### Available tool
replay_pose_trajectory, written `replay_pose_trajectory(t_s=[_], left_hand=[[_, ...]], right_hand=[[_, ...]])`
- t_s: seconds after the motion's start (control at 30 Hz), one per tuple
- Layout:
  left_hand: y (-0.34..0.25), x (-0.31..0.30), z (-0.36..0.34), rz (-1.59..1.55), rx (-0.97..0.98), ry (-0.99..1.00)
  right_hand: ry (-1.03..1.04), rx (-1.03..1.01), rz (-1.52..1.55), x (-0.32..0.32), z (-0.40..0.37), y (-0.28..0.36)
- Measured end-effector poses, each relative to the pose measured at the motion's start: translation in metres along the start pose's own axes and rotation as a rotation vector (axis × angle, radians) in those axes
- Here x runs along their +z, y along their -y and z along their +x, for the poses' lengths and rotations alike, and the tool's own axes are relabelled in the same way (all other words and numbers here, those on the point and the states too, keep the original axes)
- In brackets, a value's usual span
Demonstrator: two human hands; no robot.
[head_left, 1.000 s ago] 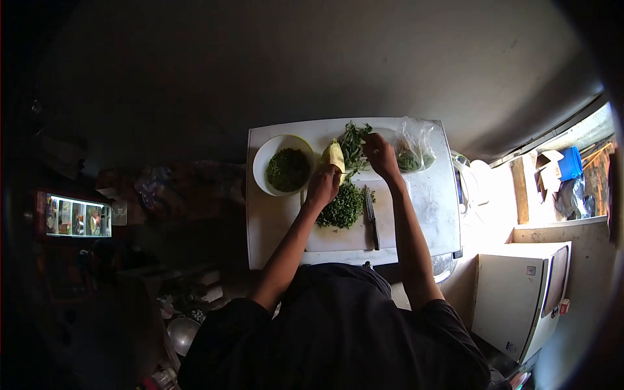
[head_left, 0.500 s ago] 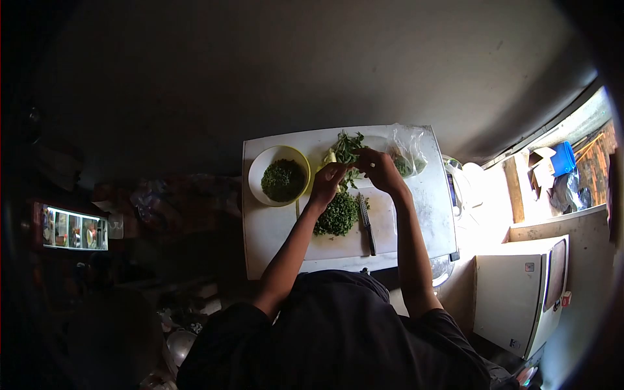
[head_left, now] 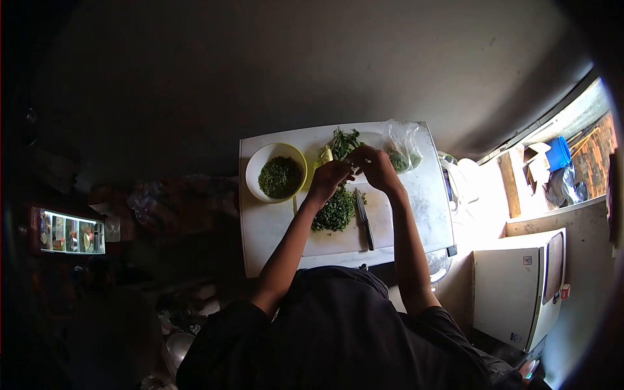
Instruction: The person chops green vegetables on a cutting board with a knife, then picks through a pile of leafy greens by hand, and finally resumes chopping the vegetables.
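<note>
My left hand (head_left: 330,180) and my right hand (head_left: 375,166) almost meet above the far part of a white cutting board (head_left: 383,224). Fingers on both are pinched together; what lies between them is too small to make out, with green leaves close by. Just beyond are leafy green sprigs (head_left: 346,141), partly covered by the hands. Beneath the hands lies a heap of chopped greens (head_left: 335,211). A knife (head_left: 364,221) with a dark handle rests on the board to the right of the heap, touched by neither hand.
Left on the white table (head_left: 263,234) stands a white and yellow-green bowl (head_left: 255,174) holding chopped greens (head_left: 281,178). A clear plastic bag (head_left: 404,146) with greens sits at the back right. Right of the table is a small white fridge (head_left: 510,286).
The view has shifted slightly. My hands have moved a little closer together, with fingers still pinched. The bowl, knife and heap of greens stay where they were on the table.
</note>
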State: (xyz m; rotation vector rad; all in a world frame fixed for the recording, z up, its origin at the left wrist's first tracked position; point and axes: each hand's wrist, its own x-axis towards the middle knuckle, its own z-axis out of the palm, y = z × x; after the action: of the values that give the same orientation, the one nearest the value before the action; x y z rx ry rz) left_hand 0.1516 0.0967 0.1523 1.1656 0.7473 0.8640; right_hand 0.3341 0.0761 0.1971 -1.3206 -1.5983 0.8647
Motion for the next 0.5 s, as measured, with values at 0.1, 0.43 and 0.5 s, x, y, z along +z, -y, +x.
replay_pose_trajectory(t_s=[0.1, 0.43, 0.5], left_hand=[[-0.007, 0.001, -0.004, 0.006, -0.038, -0.024], [0.005, -0.018, -0.015, -0.054, -0.084, -0.017], [0.006, -0.022, -0.018, -0.075, -0.116, -0.033]], right_hand=[[-0.054, 0.029, 0.036, 0.004, -0.003, 0.001], [0.012, 0.088, 0.129, 0.017, -0.015, -0.006], [0.005, 0.104, 0.106, 0.022, -0.015, -0.009]])
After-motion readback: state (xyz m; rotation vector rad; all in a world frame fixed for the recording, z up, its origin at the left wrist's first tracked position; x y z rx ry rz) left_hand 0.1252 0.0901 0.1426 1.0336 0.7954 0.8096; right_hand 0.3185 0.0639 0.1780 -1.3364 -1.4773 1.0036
